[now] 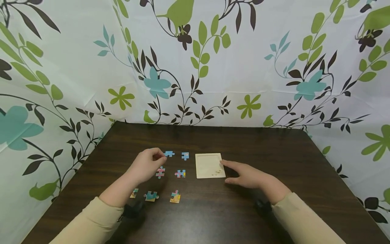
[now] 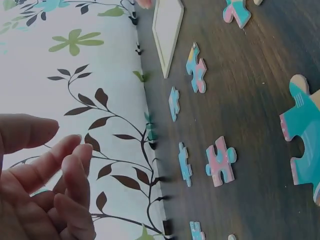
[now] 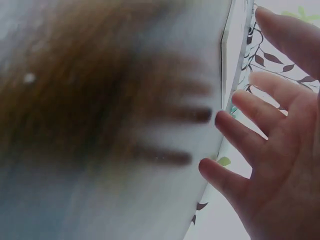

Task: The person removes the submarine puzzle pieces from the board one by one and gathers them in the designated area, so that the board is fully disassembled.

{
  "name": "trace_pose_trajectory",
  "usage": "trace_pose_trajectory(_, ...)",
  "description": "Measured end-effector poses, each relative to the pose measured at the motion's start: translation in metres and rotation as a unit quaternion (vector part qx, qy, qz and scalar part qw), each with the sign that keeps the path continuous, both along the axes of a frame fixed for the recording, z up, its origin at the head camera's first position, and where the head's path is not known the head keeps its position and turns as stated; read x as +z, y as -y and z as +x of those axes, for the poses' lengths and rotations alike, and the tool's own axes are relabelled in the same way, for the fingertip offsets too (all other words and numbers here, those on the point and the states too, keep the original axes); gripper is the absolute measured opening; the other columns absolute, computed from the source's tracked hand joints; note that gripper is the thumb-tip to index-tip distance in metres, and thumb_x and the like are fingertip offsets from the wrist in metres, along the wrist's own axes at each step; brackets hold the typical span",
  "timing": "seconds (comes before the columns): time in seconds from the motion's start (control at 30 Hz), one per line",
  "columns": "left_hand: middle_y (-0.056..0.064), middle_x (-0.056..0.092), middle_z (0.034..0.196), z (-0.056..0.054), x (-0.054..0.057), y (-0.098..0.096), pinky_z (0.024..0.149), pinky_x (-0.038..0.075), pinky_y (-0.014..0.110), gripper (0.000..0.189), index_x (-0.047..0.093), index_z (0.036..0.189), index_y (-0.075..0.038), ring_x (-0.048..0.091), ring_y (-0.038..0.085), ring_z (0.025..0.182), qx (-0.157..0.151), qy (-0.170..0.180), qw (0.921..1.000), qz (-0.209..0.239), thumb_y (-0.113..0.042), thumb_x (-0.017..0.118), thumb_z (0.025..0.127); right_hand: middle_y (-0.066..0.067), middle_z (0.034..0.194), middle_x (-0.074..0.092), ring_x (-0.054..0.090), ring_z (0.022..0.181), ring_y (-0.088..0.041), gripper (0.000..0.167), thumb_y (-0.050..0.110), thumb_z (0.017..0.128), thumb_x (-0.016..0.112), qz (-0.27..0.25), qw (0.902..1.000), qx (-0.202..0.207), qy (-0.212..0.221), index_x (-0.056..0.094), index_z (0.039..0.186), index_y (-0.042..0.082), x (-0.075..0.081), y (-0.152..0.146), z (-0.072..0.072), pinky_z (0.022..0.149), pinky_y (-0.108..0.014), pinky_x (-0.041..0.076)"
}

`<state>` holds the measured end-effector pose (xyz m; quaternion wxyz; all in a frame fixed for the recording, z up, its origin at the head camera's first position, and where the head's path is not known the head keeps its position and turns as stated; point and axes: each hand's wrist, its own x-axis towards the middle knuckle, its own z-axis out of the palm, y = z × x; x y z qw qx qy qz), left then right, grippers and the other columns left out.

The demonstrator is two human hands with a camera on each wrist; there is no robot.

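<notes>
My left hand (image 1: 147,163) hovers over the left-hand puzzle pieces, thumb and fingers loosely bent. The left wrist view shows a gap between thumb and fingertips, with nothing held. Close by its fingertips lies a blue puzzle piece (image 1: 169,154); a pink-and-blue piece (image 2: 221,162) sits nearer the wrist. Spread fingers of my right hand (image 1: 246,175) reach the right edge of a pale wooden puzzle tray (image 1: 208,166), index fingertip right at its rim. Small marks show in the tray's lower right corner. In the right wrist view the right hand (image 3: 272,130) holds nothing.
Several pieces lie in loose rows left of the tray, including a blue corner piece (image 1: 185,156), a multicoloured piece (image 1: 180,174), a teal piece (image 1: 151,196) and a yellow one (image 1: 175,197). A patterned cloth (image 1: 189,74) hangs behind the dark table (image 1: 210,220).
</notes>
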<state>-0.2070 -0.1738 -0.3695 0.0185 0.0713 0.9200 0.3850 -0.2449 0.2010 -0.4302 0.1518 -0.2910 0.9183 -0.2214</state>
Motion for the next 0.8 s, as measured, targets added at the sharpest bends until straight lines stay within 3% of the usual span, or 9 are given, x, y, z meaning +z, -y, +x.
trace_pose_trajectory(0.2,0.003,0.065,0.089,-0.001,-0.004,-0.005,0.062,0.047,0.037,0.012,0.067,0.102,-0.009,0.057,0.021,0.073,-0.012,0.014,0.9997,0.016,-0.019,0.062,0.098,-0.008,0.157,0.032,0.028,0.143,-0.032,0.065,0.035,0.093,0.069,0.038,0.9976,0.052,-0.025,0.043,0.15,0.016,-0.001,0.001,0.004,0.109,-0.055,0.028)
trace_pose_trajectory(0.37,0.001,0.063,0.087,-0.001,-0.005,-0.008,0.061,0.047,0.036,0.011,0.066,0.101,-0.009,0.059,0.022,0.072,-0.023,0.023,0.9992,0.023,-0.018,0.061,0.098,-0.01,0.156,0.034,0.029,0.142,-0.036,0.067,0.036,0.091,0.071,0.075,0.9958,0.009,-0.05,0.045,0.149,0.014,0.0,-0.001,0.006,0.108,-0.057,0.028)
trace_pose_trajectory(0.53,0.001,0.063,0.09,-0.006,-0.004,-0.005,0.061,0.047,0.036,0.011,0.067,0.102,-0.011,0.06,0.023,0.072,-0.028,0.023,0.9993,0.01,-0.019,0.062,0.098,-0.009,0.157,0.033,0.029,0.142,-0.034,0.068,0.037,0.091,0.071,0.086,0.9951,-0.018,-0.045,0.045,0.149,0.015,-0.001,-0.01,0.003,0.108,-0.055,0.03)
trace_pose_trajectory(0.7,0.002,0.064,0.097,-0.016,-0.005,0.001,0.068,0.049,0.039,0.016,0.069,0.106,-0.011,0.06,0.02,0.079,-0.021,-0.008,0.9995,-0.022,-0.023,0.063,0.098,-0.009,0.158,0.029,0.028,0.143,-0.033,0.07,0.043,0.091,0.07,0.062,0.9974,-0.028,-0.023,0.043,0.151,0.019,-0.003,-0.015,0.002,0.108,-0.055,0.03)
trace_pose_trajectory(0.8,0.01,0.063,0.118,-0.023,-0.007,0.0,0.085,0.046,0.049,0.035,0.065,0.124,-0.01,0.059,0.029,0.101,-0.026,-0.046,0.9972,-0.053,-0.033,0.061,0.098,-0.012,0.16,0.026,0.025,0.144,-0.036,0.074,0.049,0.091,0.067,0.034,0.9984,-0.022,-0.04,0.039,0.153,0.02,0.0,-0.016,0.002,0.108,-0.058,0.028)
